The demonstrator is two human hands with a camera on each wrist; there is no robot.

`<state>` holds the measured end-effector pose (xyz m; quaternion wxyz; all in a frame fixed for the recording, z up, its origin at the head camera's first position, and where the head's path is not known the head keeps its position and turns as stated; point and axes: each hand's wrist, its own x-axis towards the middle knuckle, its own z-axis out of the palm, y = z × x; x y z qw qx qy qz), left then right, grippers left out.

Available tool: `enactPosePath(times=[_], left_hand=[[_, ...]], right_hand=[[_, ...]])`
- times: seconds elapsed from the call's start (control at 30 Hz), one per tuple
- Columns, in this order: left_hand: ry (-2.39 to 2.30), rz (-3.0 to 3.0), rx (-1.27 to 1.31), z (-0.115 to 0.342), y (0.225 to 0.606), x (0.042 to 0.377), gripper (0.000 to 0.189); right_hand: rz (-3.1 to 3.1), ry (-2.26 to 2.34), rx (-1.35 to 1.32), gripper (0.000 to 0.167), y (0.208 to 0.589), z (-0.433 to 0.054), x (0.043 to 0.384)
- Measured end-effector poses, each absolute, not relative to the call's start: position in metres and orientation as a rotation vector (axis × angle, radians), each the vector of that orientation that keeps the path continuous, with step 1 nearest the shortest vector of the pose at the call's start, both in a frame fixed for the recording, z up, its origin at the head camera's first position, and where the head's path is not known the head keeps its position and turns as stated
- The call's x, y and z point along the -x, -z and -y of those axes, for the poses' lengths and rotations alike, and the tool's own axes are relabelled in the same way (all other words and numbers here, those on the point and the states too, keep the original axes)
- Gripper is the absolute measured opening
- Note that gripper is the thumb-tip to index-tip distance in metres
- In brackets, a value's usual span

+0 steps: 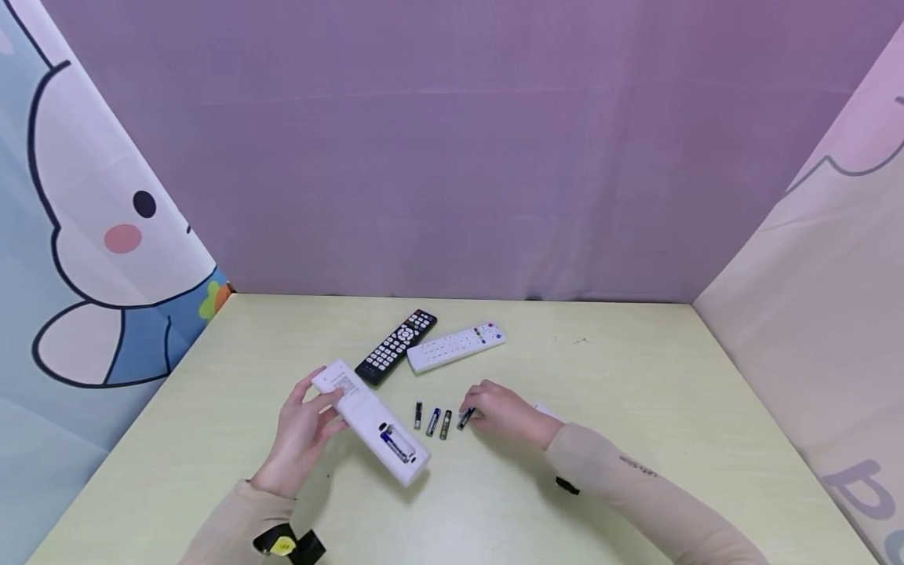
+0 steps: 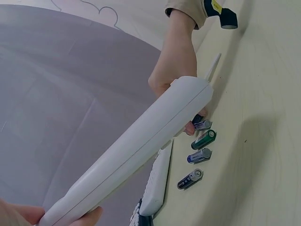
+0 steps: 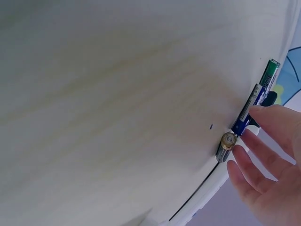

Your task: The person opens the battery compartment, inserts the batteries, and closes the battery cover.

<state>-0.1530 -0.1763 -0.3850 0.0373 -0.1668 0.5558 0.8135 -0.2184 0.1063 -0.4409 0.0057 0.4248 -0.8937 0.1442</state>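
The left hand grips a white remote control near its upper end, tilted clear of the bench, back facing up. The uncovered battery compartment sits toward the free end, with one battery showing inside. The shell looks like hard, smooth plastic: light, stiff and probably a little slippery, so a hold across both long edges should suit it and leaves the compartment unobstructed. Held so far from that end, it could tip under pressure; support beneath would steady it.

The right hand pinches a small cylindrical battery low at the bench, thumb against its side; how firm the pinch is cannot be told. Such a cell should be rigid and dense for its size, and apt to roll or twist if taken off-centre. Thumb and forefinger around the middle would leave both ends free. Three loose batteries lie just beside it, near enough for a fingertip to knock.
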Motion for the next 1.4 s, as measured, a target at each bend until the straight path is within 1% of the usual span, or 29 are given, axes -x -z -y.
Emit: enactPosePath(times=[0.23, 0.7, 0.93, 1.2, 1.4], left_hand=[[-2.530, -1.740, 0.440, 0.177, 0.389, 0.152, 0.061], [-2.491, -1.684, 0.532, 0.176, 0.385, 0.152, 0.059], [-2.491, -1.684, 0.522, 0.175, 0.385, 0.151, 0.060], [-2.491, -1.683, 0.531, 0.174, 0.385, 0.151, 0.059], [-2.485, -1.687, 0.529, 0.173, 0.385, 0.151, 0.058]], right_hand=[[2.770, -0.380, -1.377, 0.021, 0.444, -0.104, 0.220], [2.796, -0.357, -1.337, 0.015, 0.447, -0.103, 0.218], [2.842, -0.455, -1.258, 0.016, 0.446, -0.105, 0.216], [2.776, -0.578, -1.274, 0.014, 0.444, -0.106, 0.213], [2.810, -0.752, -1.247, 0.016, 0.435, -0.107, 0.207]])
